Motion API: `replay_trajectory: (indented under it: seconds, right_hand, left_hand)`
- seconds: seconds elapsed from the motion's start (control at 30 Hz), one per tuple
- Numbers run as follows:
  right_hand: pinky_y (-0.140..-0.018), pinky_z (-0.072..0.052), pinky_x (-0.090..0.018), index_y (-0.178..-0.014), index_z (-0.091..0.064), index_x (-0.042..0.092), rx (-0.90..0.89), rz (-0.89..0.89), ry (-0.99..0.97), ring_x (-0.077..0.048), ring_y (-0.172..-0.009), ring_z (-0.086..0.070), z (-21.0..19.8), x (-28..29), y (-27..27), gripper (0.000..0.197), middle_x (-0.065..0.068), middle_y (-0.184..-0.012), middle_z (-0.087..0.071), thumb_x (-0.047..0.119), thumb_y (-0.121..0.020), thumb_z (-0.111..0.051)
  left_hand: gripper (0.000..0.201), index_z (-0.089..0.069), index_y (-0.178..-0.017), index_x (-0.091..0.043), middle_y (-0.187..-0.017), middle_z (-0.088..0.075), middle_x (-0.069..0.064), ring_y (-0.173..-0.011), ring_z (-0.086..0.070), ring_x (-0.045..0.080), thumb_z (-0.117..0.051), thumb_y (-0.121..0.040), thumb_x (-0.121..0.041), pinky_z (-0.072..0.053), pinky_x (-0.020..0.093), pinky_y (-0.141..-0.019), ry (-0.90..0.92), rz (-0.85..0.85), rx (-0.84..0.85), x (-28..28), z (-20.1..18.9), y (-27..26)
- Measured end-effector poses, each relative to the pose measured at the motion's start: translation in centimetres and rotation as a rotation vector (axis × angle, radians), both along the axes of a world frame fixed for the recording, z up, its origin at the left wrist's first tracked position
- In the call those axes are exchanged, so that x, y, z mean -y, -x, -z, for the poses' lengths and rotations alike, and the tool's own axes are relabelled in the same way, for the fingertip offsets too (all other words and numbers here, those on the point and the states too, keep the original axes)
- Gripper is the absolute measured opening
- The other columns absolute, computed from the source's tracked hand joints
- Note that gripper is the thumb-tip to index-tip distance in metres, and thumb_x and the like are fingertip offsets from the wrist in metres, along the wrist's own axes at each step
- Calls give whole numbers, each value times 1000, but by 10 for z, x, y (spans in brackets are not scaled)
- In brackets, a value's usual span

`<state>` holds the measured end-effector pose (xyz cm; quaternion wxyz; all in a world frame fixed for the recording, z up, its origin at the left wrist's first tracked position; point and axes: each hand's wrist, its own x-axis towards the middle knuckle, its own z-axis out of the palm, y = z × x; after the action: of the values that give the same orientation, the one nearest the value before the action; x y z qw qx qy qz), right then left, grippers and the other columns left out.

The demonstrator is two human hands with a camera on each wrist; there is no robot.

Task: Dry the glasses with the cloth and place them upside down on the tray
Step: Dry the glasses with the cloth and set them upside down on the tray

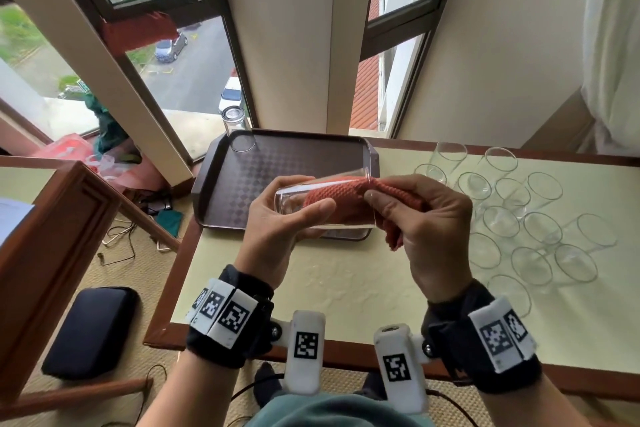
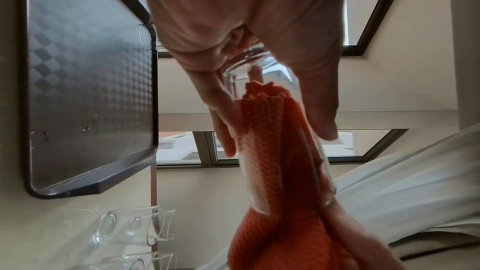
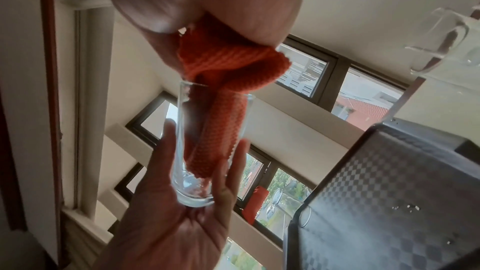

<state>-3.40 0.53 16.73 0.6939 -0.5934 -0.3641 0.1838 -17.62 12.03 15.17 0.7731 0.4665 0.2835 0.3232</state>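
I see the left hand [image 1: 277,218] curled round a clear glass [image 1: 294,199], thumb across the near wall, fingers behind, base end toward the palm; glass lies roughly horizontal, held in the air over the near edge of the tray [image 1: 221,191], mouth pointing to the person's right. In the right wrist view the glass base sits close to the left palm. Right hand [image 1: 426,229] is closed on a bunched orange-red cloth [image 1: 332,198], pinched betw. thumb and fingers just at the glass mouth; a rolled length of cloth runs inside the glass approx. most of the way toward the base, rest of it bunched in the right palm. Tray is dark brown w/ a checker pattern, on the table [image 1: 346,288] at its far left; one glass [image 1: 237,128] stands upside down in the tray's far left corner. A group of glasses [image 1: 519,218] stands mouth-up on the table to the right of the tray, well apart from both hands. Labels: black-and-white square marker tags on both wrist bands; no readable writing or brand that I can make out.
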Motion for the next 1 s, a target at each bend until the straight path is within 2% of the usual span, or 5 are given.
replay_trajectory:
  seconds: [0.2,0.3,0.63,0.8,1.0]
  right_hand:
    - [-77,-57,-26,-119,-63,5,251,-422,53,-18,-90,-67,2,8,-9,44,-11,-106,-67,13,-76,-65]
    - [-75,-51,-13,-123,-60,3,439,-495,149,-1,-85,-64,1,7,-13,58,2,-105,-65,9,-70,-82]
    - [-75,-61,-26,-108,-60,9,410,-178,56,-12,-90,-69,4,-14,-4,46,1,-99,-68,25,-71,-82]
    - [-81,-57,-26,-108,-70,-2,523,-143,16,-17,-94,-68,5,-14,-7,47,-9,-102,-71,33,-78,-78]
    - [-79,-58,-27,-116,-59,2,430,-188,104,-16,-95,-66,18,-14,7,53,-7,-104,-66,31,-76,-78]
  left_hand:
    - [73,-67,-105,-11,-98,-73,13,-83,-72,25,-96,-41,-29,-61,29,-64,103,-27,-30,-1,0,2]
    - [64,-65,-109,-10,-96,-72,12,-80,-72,22,-86,-51,-28,-59,26,-64,150,-14,-44,-2,-2,1]
    - [78,-61,-123,4,-101,-72,18,-79,-72,25,-86,-58,-31,-58,27,-64,155,-34,-76,-5,-14,-5]
    - [26,-74,-93,-12,-92,-72,12,-73,-70,18,-78,-70,-24,-57,22,-64,231,28,-32,-5,-16,-2]
    - [68,-66,-120,2,-94,-74,13,-76,-71,20,-89,-61,-24,-55,22,-60,220,-70,-120,2,-24,-7]
